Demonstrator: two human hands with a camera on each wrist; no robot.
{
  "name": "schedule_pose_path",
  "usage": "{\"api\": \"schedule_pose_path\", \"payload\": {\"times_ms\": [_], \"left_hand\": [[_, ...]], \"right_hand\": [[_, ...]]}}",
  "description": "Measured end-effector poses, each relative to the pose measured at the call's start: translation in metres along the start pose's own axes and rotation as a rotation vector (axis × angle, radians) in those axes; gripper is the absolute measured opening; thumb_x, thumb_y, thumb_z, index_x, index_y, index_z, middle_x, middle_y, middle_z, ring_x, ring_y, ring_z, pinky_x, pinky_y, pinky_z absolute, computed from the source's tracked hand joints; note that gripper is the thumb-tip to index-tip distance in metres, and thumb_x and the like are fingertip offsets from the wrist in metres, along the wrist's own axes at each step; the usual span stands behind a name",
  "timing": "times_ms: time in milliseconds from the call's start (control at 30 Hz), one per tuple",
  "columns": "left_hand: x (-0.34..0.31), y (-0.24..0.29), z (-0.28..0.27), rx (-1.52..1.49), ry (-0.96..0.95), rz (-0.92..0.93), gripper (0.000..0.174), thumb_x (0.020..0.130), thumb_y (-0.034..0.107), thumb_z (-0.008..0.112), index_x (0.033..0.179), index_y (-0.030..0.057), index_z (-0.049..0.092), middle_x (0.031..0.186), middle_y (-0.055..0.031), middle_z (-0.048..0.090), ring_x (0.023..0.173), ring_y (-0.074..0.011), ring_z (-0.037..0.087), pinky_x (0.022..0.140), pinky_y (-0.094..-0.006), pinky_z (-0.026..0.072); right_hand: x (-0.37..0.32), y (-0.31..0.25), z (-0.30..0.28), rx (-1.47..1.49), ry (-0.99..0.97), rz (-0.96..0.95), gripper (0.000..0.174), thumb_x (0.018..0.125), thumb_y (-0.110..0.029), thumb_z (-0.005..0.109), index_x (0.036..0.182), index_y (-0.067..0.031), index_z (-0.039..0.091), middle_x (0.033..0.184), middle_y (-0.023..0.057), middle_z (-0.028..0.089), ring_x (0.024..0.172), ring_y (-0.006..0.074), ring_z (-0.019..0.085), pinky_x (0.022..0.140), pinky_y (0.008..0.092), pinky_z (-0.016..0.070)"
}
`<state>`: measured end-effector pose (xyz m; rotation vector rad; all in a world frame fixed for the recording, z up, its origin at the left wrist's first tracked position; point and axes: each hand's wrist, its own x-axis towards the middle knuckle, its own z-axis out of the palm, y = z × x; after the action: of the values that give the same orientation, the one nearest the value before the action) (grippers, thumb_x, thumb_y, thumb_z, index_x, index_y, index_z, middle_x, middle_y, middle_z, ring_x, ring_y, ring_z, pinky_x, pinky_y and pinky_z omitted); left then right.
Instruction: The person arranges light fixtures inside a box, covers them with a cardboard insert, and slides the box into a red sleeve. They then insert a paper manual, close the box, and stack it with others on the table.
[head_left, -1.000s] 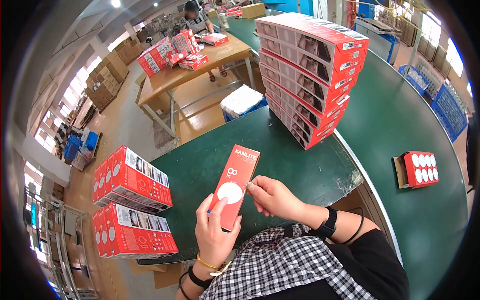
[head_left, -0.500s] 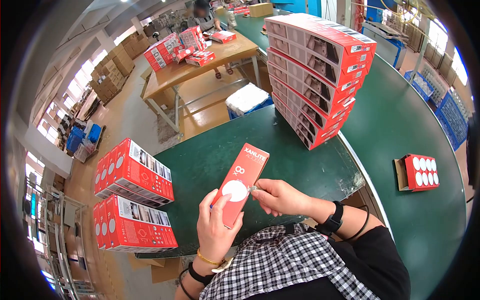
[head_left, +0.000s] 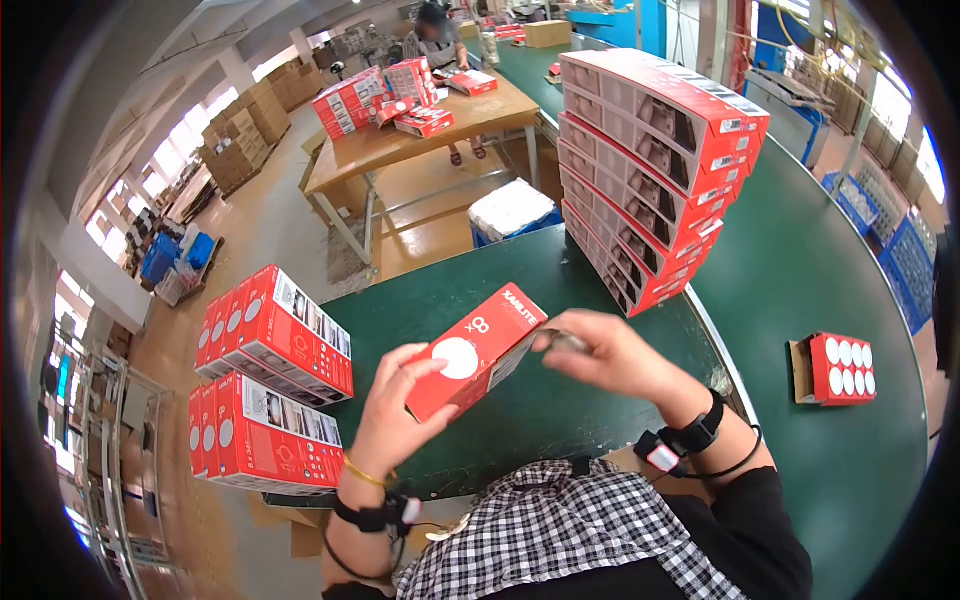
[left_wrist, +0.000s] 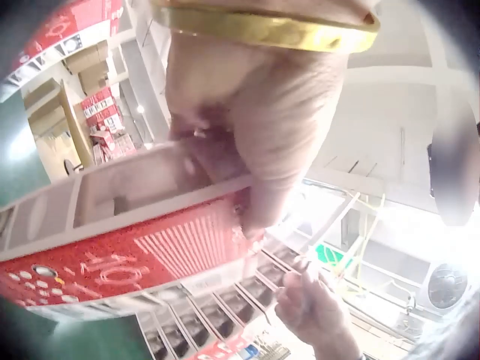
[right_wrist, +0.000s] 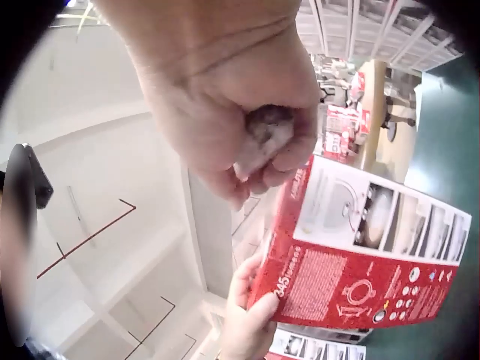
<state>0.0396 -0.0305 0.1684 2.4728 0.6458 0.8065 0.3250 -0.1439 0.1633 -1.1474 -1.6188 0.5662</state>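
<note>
Gripping a red box (head_left: 478, 350) above a green table (head_left: 520, 430)

Most of the small grayish wad (right_wrist: 266, 139) is hidden inside the right hand (head_left: 620, 360); its nature cannot be determined. In the left wrist view, the box runs out of frame at the left, and its printing is partly blurred.

The left hand (head_left: 395, 400) is closed around the lower end of the box, which is held tilted, its fingers covering part of the printed front. The right hand is curled round the wad, near the upper end of the box; whether it touches the box cannot be discerned.

Two groups of red boxes (head_left: 275, 430) stand at the left of the table. A tall stack of boxes (head_left: 650, 180) rises at its far right, blocking the view behind. Farther right, an open box (head_left: 845, 370) lies on a second green surface (head_left: 780, 300).
</note>
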Motion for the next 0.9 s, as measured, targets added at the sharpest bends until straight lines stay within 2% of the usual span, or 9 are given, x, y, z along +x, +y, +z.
{"api": "schedule_pose_path", "payload": {"times_ms": [67,100,200,267,333,400,567,733,900], "left_hand": [[0.014,-0.01,-0.014,-0.09,-0.151,0.033,0.055,0.069,0.01,0.085,0.12,0.0134,0.065,0.137,-0.0131,0.05,0.128,-0.0317,0.05,0.108,-0.0412,0.0421],[0.021,-0.015,-0.017,-0.137,-0.201,0.056,0.053,0.07,0.01,0.084,0.12,0.0136,0.066,0.136,-0.0127,0.05,0.128,-0.0315,0.05,0.108,-0.0414,0.0416],[0.036,-0.033,-0.017,-0.194,-0.219,0.088,0.048,0.072,0.008,0.082,0.118,0.0139,0.068,0.135,-0.012,0.051,0.129,-0.0315,0.049,0.109,-0.0422,0.0406],[0.034,-0.035,-0.016,-0.2,-0.185,0.097,0.044,0.073,0.006,0.08,0.116,0.014,0.07,0.134,-0.0119,0.051,0.129,-0.0317,0.048,0.11,-0.0427,0.0401],[0.034,-0.023,-0.001,0.296,0.17,0.213,0.036,0.075,0.003,0.077,0.108,0.0141,0.072,0.125,-0.0108,0.055,0.122,-0.0316,0.052,0.106,-0.0434,0.0419],[0.027,-0.007,0.015,0.335,0.31,0.292,0.028,0.074,0.006,0.078,0.1,0.0159,0.073,0.102,-0.0026,0.061,0.1,-0.0257,0.058,0.086,-0.0411,0.0451],[0.026,0.002,0.039,0.404,0.351,0.286,0.028,0.079,0.012,0.076,0.107,0.0108,0.072,0.095,-0.0007,0.062,0.092,-0.0201,0.06,0.082,-0.0367,0.0472],[0.026,0.001,0.049,0.406,0.398,0.293,0.03,0.08,0.011,0.076,0.11,0.0084,0.071,0.098,-0.0022,0.062,0.093,-0.0208,0.061,0.081,-0.0368,0.0482],[0.026,0.001,0.057,0.417,0.44,0.257,0.034,0.079,0.011,0.077,0.112,0.0083,0.07,0.101,-0.0042,0.063,0.095,-0.0225,0.061,0.082,-0.0376,0.0492]], "right_hand": [[0.014,0.005,-0.019,-0.316,-0.01,-0.123,0.031,0.087,-0.009,0.072,0.118,-0.0097,0.068,0.109,0.0119,0.064,0.103,0.0262,0.064,0.088,0.0372,0.0539],[0.024,0.007,-0.021,-0.372,-0.006,-0.204,0.032,0.087,-0.018,0.075,0.118,-0.0116,0.069,0.119,0.0142,0.063,0.107,0.0307,0.062,0.089,0.0391,0.0539],[0.038,0.006,-0.015,-0.558,-0.156,-0.255,0.039,0.086,-0.03,0.075,0.121,-0.0131,0.069,0.123,0.0154,0.063,0.108,0.0309,0.063,0.091,0.0406,0.0534],[0.044,0.01,-0.009,-0.583,-0.173,-0.228,0.045,0.086,-0.039,0.074,0.123,-0.0134,0.069,0.119,0.0152,0.065,0.108,0.032,0.063,0.09,0.041,0.0535],[0.055,0.012,-0.009,-0.623,-0.178,-0.101,0.044,0.087,-0.038,0.074,0.124,-0.0137,0.069,0.115,0.0146,0.066,0.107,0.0323,0.064,0.091,0.0407,0.0534],[0.06,0.013,-0.009,-0.608,-0.186,-0.123,0.043,0.087,-0.038,0.073,0.123,-0.0136,0.07,0.112,0.0145,0.068,0.105,0.0327,0.065,0.09,0.0407,0.0536],[0.065,0.012,-0.011,-0.582,-0.219,-0.089,0.041,0.087,-0.036,0.074,0.121,-0.0128,0.071,0.109,0.0163,0.068,0.101,0.0332,0.066,0.087,0.0416,0.0544],[0.068,0.003,-0.012,-0.581,-0.223,-0.086,0.041,0.088,-0.034,0.074,0.121,-0.011,0.07,0.105,0.0168,0.069,0.097,0.0338,0.067,0.085,0.0419,0.055],[0.078,-0.01,-0.021,-0.617,-0.397,0.02,0.045,0.086,-0.035,0.072,0.123,-0.009,0.067,0.104,0.0163,0.07,0.099,0.0349,0.068,0.084,0.0436,0.0547]]}}
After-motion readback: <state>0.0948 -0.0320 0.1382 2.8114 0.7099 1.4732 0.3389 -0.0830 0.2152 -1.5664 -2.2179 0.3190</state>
